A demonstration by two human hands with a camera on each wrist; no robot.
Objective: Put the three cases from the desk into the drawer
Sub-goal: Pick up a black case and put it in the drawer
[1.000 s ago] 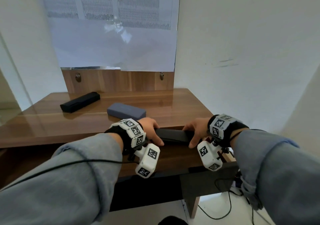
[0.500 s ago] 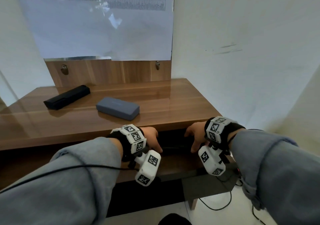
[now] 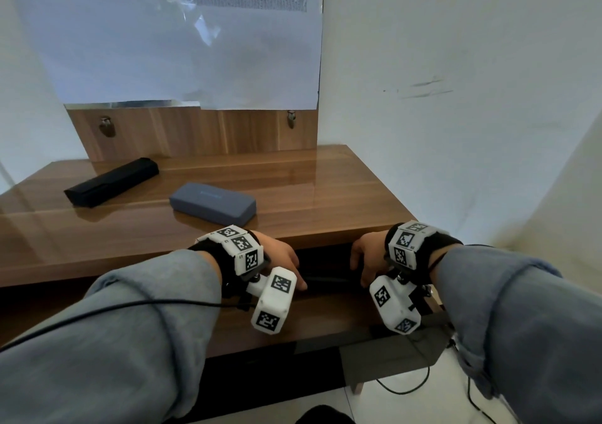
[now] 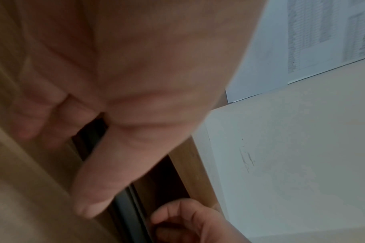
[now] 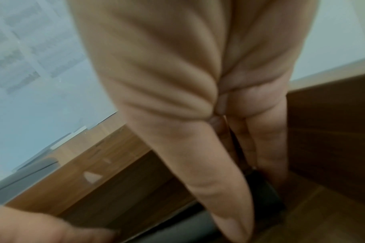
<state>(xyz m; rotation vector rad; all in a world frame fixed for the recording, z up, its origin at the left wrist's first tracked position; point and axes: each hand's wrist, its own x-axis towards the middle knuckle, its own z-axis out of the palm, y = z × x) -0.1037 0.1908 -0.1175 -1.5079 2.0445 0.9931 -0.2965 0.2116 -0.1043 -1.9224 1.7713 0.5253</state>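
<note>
A dark case (image 3: 330, 282) lies low inside the open drawer (image 3: 309, 319) under the desk's front edge. My left hand (image 3: 288, 265) grips its left end and my right hand (image 3: 362, 265) its right end. In the left wrist view the thumb lies along the dark case (image 4: 125, 205). In the right wrist view thumb and fingers pinch the end of the dark case (image 5: 267, 192). A black case (image 3: 112, 182) lies at the desk's back left. A grey case (image 3: 213, 203) sits mid-desk and shows as the grey case (image 5: 21, 180) in the right wrist view.
The wooden desk (image 3: 325, 195) stands against a back panel with papers (image 3: 182, 32) taped above it. A white wall (image 3: 456, 97) closes the right side. Cables (image 3: 404, 387) lie on the floor beside the desk leg.
Both hands have carried the dark case down from the level of the desk edge into the drawer. The two cases on the desk have not moved.
</note>
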